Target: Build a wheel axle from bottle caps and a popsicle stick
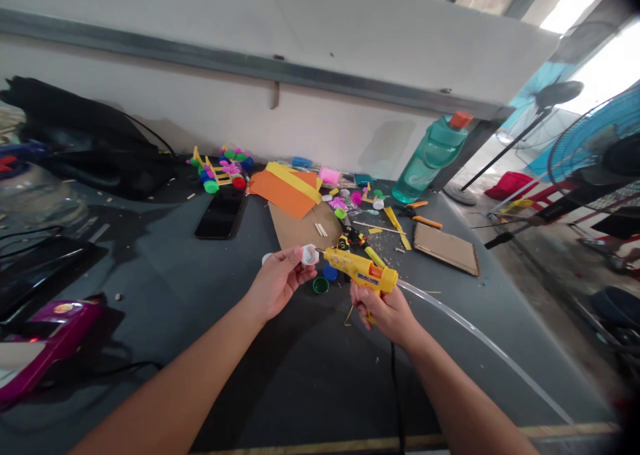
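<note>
Between the thumb and fingers of my left hand (280, 278) is a white bottle cap (310, 255), its hollow side facing the glue gun. My right hand (383, 308) is wrapped round the handle of a yellow glue gun (357, 268), whose tip points left, close to the cap. A long clear glue stick (480, 335) trails from the gun's rear toward the table's front right. Just below the gun's nozzle lie a green cap (321, 285) and a blue cap (330, 272). Another white cap (267, 258) is partly hidden behind my left hand.
On the dark table (280, 382) are a phone (220, 212), orange paper (287, 195), cardboard (446, 248), orange-handled pliers (427, 222) and small colourful parts. A teal bottle (430, 158) stands at the back right, a purple device (55, 342) at the left.
</note>
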### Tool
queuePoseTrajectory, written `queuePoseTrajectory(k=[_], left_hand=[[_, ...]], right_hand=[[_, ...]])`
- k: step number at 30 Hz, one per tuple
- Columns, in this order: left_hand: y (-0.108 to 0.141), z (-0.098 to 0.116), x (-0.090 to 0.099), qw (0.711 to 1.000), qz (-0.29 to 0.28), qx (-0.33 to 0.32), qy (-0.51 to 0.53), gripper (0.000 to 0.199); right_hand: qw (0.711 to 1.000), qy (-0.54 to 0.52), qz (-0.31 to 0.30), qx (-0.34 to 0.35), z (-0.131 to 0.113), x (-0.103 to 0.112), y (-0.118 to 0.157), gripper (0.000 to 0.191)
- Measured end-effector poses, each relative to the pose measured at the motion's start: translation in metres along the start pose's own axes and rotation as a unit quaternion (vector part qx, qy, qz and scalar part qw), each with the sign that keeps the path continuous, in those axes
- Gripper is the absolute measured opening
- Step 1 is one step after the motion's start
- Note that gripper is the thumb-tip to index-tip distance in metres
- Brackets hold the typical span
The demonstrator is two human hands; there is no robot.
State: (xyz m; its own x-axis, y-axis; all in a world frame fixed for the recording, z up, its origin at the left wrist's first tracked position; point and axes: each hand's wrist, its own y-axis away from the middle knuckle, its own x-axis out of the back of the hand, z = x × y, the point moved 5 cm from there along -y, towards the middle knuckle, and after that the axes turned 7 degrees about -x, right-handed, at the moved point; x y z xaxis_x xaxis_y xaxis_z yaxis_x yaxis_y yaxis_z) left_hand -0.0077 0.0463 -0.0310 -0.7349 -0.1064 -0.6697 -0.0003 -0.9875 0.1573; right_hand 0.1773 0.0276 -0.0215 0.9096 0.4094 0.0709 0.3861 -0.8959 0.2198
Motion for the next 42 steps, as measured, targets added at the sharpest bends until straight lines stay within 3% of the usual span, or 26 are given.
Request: queuePoseTrajectory(k=[18, 31, 42], left_hand=[[-0.0011, -0.0005, 0.0017, 1.000, -0.002, -0.010, -0.005, 0.027], [-0.0027, -0.0009, 0.0040, 1.000, 0.006, -0.016, -0.003, 0.030], [-0.0031, -0.0011, 0.0042, 1.000, 0.002, -0.019, -0.002, 0.029]], right_hand=[[0.999, 0.027, 0.011, -0.016, 0.0030, 0.0029, 0.0003, 0.040], [1.000, -0.015, 0.002, -0.017, -0.0036, -0.0001, -0.0014, 0.051], [0.998, -0.062, -0.015, -0.005, -0.0033, -0.0020, -0.0014, 0.043]])
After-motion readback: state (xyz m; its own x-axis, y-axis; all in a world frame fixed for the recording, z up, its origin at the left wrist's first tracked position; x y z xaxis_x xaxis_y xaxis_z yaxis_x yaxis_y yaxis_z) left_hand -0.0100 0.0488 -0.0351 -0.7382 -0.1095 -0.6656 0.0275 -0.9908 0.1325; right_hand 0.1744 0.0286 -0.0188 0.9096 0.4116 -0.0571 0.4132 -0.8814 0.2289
